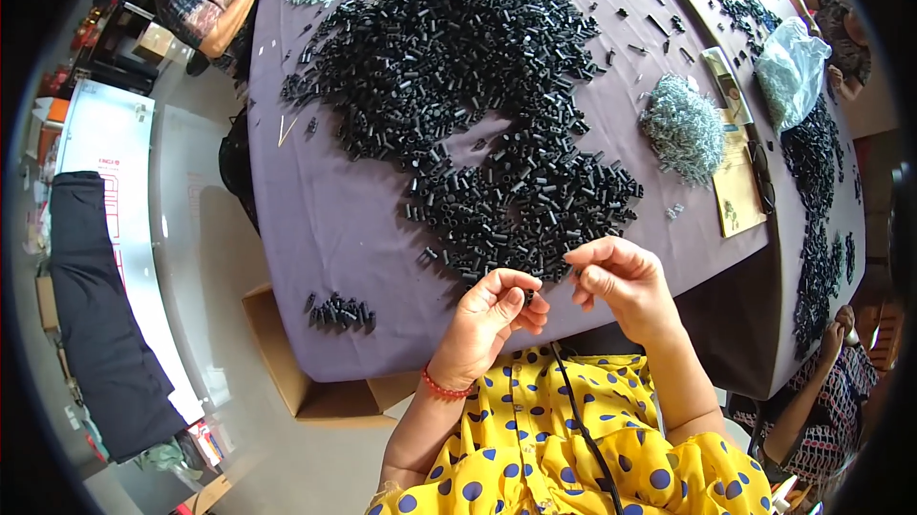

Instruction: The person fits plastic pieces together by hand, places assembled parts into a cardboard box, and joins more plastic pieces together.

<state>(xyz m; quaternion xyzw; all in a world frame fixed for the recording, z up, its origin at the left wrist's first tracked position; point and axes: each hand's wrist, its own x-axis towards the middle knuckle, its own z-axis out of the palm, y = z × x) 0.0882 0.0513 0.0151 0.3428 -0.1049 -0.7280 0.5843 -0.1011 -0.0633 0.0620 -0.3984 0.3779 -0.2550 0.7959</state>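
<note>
"Position first: what are you holding?"

"Your left hand (489,319) pinches a small black tubular piece (528,296), partly hidden, between thumb and fingers. Your right hand (629,288) has thumb and fingers curled close; I cannot tell whether they grip anything."

"Which way does the piece lie from your right hand?"

"Left and slightly near, across a narrow gap; your left is the nearer hand. Its long axis is too covered to tell."

"And farther out?"

"Just far of both hands, a broad heap of short black plastic tubes (458,47) covers the purple-grey clothed table (320,228). Far right sits a silvery metal mound (681,128); left, a small black cluster (341,312)."
</note>
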